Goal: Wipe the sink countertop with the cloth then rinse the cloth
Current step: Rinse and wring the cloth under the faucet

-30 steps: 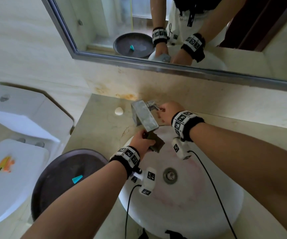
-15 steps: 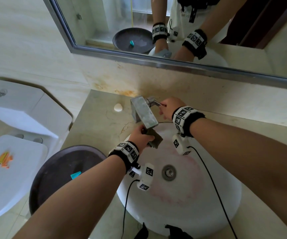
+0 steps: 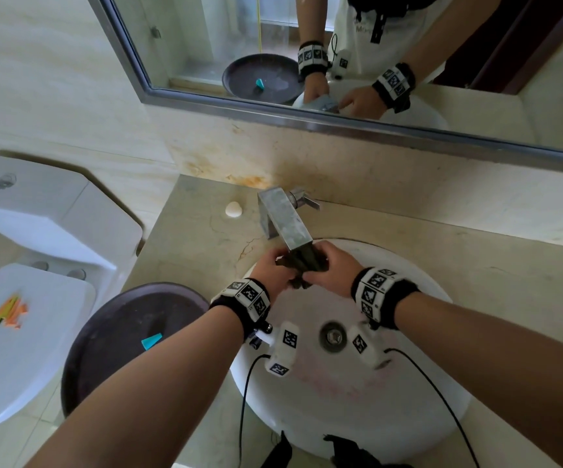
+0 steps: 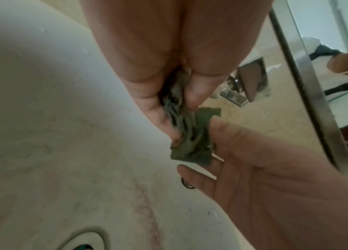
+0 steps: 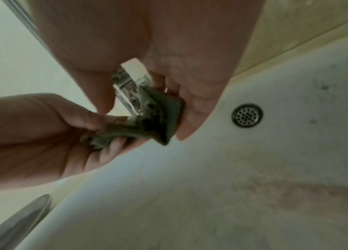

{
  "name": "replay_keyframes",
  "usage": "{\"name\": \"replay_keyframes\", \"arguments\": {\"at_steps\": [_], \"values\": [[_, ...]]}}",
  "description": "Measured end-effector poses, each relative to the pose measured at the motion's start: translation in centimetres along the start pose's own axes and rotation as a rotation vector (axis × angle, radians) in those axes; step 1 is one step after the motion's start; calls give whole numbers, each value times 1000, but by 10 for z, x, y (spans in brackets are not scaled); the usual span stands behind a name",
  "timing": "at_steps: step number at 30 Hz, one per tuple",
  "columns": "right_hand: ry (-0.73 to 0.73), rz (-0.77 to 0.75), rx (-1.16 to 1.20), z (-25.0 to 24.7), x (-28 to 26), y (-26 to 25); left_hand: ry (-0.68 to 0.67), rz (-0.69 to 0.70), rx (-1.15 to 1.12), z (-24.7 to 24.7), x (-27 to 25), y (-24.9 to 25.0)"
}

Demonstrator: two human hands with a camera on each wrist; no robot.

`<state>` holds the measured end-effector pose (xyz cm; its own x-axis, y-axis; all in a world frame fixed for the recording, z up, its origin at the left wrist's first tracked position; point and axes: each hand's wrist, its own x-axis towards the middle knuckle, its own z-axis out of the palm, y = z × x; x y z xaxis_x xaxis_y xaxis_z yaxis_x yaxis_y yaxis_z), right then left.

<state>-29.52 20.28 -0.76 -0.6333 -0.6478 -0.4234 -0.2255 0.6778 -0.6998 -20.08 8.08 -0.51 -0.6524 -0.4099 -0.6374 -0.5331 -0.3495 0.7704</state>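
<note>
Partly hidden under the tap (image 3: 285, 220) spout, the cloth (image 3: 302, 265) shows only as a dark crumpled wad between the two hands, over the back of the sink (image 3: 435, 383). The left hand (image 3: 271, 270) grasps it, fingers and thumb curled round one bunched end. The right hand (image 3: 332, 271) has the other end: in the right wrist view its fingers (image 5: 198, 108) lie along the cloth (image 5: 158, 115) with the thumb pressing from the other side. In the left wrist view the cloth (image 4: 188, 135) looks green and creased, one flat corner sticking out; the picture is blurred, and whether water runs cannot be told. The tap lever (image 3: 307, 199) stands free behind the spout. Both forearms are cut off by the lower edge of the head view. The drain (image 3: 332, 336) lies open below the wrists, with bare basin around it. To the left, the counter (image 3: 199, 244) holds a small white soap (image 3: 233, 209), apart from the hands; a dark bowl (image 3: 104, 339) sits just beside the sink rim.
</note>
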Motion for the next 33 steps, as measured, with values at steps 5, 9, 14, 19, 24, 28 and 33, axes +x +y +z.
{"name": "replay_keyframes", "arguments": {"at_steps": [5,9,14,19,24,28,33], "values": [[146,132,174,9,7,11,97,34,95,-9,1,-10],[71,-117,-45,12,-2,8,133,78,137,-9,3,-9],[116,-1,140,8,-1,4,76,69,185,-9,7,-7],[217,155,215,-9,2,8,178,174,363,-16,10,-6],[36,158,422,-10,-3,7,271,301,457,-14,7,-8],[31,68,386,-8,-3,3,19,165,309,0,-3,-6],[-32,87,478,-7,-3,5,-17,24,33,1,-1,-4]]}}
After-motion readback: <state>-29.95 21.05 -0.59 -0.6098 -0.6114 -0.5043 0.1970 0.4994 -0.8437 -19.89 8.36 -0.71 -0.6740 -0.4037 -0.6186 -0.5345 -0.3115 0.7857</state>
